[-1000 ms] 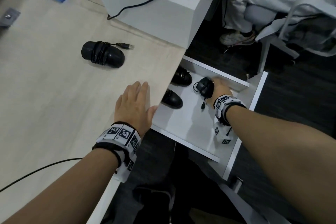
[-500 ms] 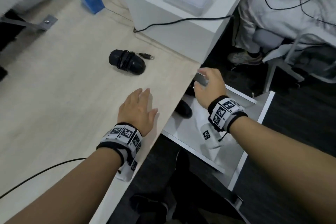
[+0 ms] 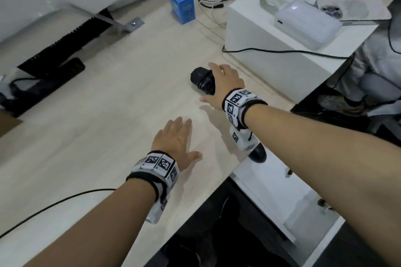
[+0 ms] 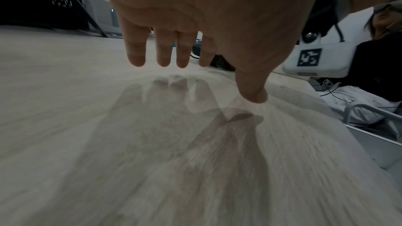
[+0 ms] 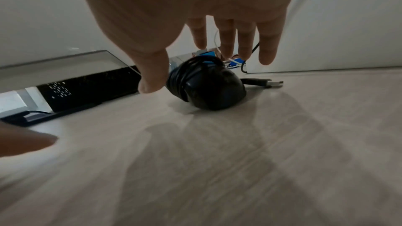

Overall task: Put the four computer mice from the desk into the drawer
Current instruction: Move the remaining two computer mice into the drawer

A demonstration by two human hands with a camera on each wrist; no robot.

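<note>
A black wired mouse (image 3: 202,81) with its cable wound round it lies on the pale wooden desk (image 3: 97,125). My right hand (image 3: 221,84) hovers just above it with fingers spread and straight, holding nothing; the right wrist view shows the mouse (image 5: 206,87) under the fingers (image 5: 268,47), its USB plug (image 5: 267,82) lying to the right. My left hand (image 3: 175,141) stays flat over the desk near its edge, fingers straight, empty (image 4: 174,49). The white drawer (image 3: 282,197) stands pulled out below the desk edge, with one black mouse (image 3: 258,154) visible in it beside my right forearm.
A white cabinet (image 3: 282,50) with a white device and a black cable on it stands right behind the mouse. A blue box (image 3: 182,6), cables and a yellow bag lie at the back. A black monitor base (image 3: 50,78) sits at left. A seated person is at right.
My right hand left a mouse in the drawer, rose over the desk edge and moved forward-left over the last mouse on the desk. The left hand barely moved.
</note>
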